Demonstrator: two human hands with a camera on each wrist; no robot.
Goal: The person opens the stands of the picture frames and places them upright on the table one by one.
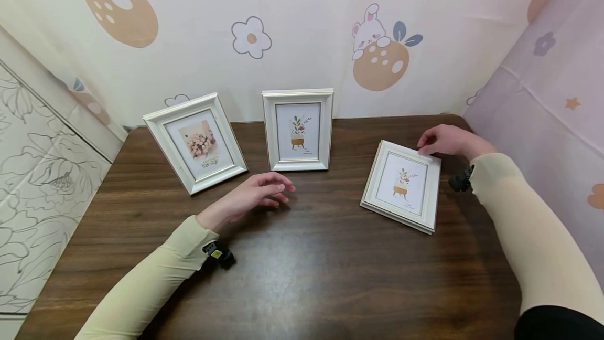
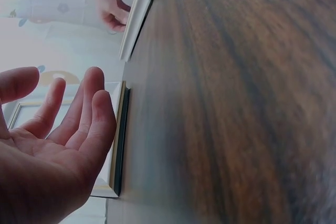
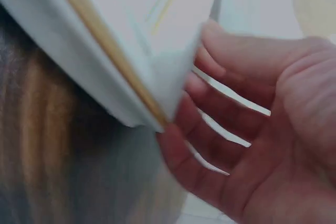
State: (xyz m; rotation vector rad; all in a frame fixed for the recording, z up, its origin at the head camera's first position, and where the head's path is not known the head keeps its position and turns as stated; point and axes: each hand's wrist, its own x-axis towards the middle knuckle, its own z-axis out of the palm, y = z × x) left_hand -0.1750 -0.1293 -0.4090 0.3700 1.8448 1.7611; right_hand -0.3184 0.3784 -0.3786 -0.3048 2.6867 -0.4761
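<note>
On the right of the table, my right hand (image 1: 450,140) pinches the far right corner of a white picture frame (image 1: 401,185) with a potted-plant print. The right wrist view shows the thumb on its border (image 3: 184,40) and curled fingers behind. Its edge looks doubled; whether a second frame lies beneath, I cannot tell. My left hand (image 1: 255,193) hovers, loosely bent and holding nothing, in front of an upright white picture frame (image 1: 298,133) with a similar plant print. In the left wrist view, the left palm (image 2: 58,156) is free, the fingers apart.
Left of the middle one, a third white picture frame (image 1: 200,143) with a flower photo stands at an angle. The brown wooden table (image 1: 302,261) meets a patterned curtain (image 1: 306,41) at the back and right. A floral white panel (image 1: 42,182) borders the left side.
</note>
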